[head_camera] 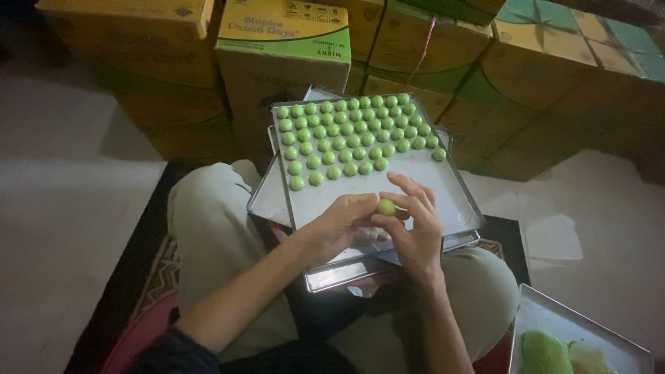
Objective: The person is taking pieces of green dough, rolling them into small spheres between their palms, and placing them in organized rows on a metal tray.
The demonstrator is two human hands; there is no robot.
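The green dough ball (386,206) sits at frame centre, pinched between the left hand (344,223) and right hand (414,220), which are pressed together. Its underside is hidden; being round, it shows no long axis. The metal tray (443,187) lies beneath, and the dough lump (544,352) is cut off lower right.

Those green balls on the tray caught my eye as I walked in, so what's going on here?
A person sits cross-legged with a metal tray on their lap. Both hands, the left hand and the right hand, meet around one small green ball held at the fingertips just above the tray. Rows of green balls already fill the tray's far half. A lump of green dough lies in another tray at the lower right.
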